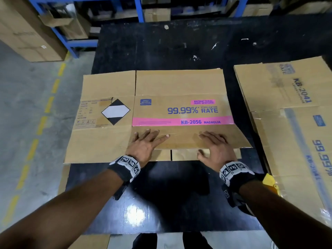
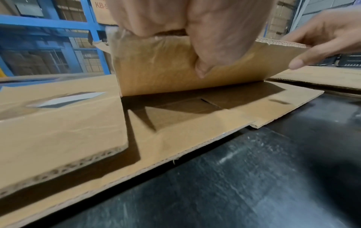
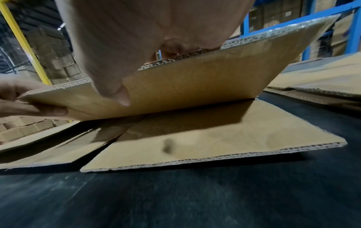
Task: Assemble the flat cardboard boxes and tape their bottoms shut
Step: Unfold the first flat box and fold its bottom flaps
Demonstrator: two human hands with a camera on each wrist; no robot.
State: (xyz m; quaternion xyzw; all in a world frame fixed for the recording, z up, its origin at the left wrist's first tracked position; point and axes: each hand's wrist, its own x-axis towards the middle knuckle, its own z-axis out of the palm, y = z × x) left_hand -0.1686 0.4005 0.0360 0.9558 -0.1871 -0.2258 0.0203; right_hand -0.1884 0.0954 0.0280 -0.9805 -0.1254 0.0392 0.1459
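A black table [image 1: 179, 51] fills most of the head view, with grey floor [image 1: 27, 105] and a dashed yellow line [image 1: 48, 105] to its left and blue racking [image 1: 138, 8] with stored cartons behind it. On the right side of the table lies a stack of flat boxes [image 1: 291, 105], printed in blue. In the middle of the table, with its left end hanging out past the table edge, lies the flat cardboard box [image 1: 179, 83] being worked on; its side panel carries a pink band, the words "99.99% RATE" and "KB-2056 MAGNOLIA", and the panel to the left has a black-and-white diamond mark [image 1: 115, 111]. The near flap [image 1: 181, 139] of this box is raised off the layer beneath it, which stays flat on the table, as both wrist views show. The left hand [image 1: 145, 144] grips the flap near its left end, fingers spread on top and the thumb [image 2: 203, 67] curled under the edge against the underside. The right hand [image 1: 217, 148] grips the same flap further right in the same way, fingers over the top and its thumb [image 3: 119, 94] pressed to the underside. Both wrists wear black bands with square-patterned markers [image 1: 128, 163].
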